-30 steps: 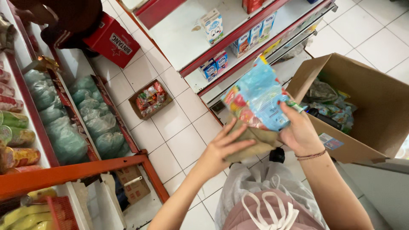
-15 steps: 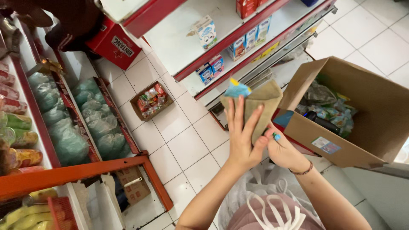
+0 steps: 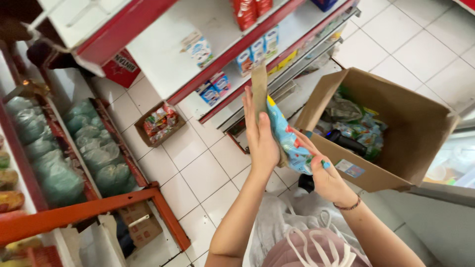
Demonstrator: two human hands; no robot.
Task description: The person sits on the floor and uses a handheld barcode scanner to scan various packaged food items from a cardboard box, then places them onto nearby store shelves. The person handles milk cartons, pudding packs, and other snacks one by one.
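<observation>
A flat brown cardboard piece (image 3: 258, 88) stands edge-on in front of me, with light-blue snack packets (image 3: 289, 141) pressed against its right side. My left hand (image 3: 261, 138) lies flat against the cardboard's left face, fingers straight and pointing up. From below right, my right hand (image 3: 326, 173) grips the packets; it has painted nails and a thin bracelet at the wrist. Both hands squeeze the stack between them, above the white tiled floor.
An open cardboard box (image 3: 396, 163) with several packets and a dark object stands at the right. A red-edged white shelf (image 3: 217, 47) with small cartons runs across the top. Left shelves hold green bagged goods (image 3: 59, 178). A small tray of snacks (image 3: 159, 123) sits on the floor.
The stack was held face-up over the box, packets on top. It has turned upright and edge-on, and my hands have shifted left, clear of the box.
</observation>
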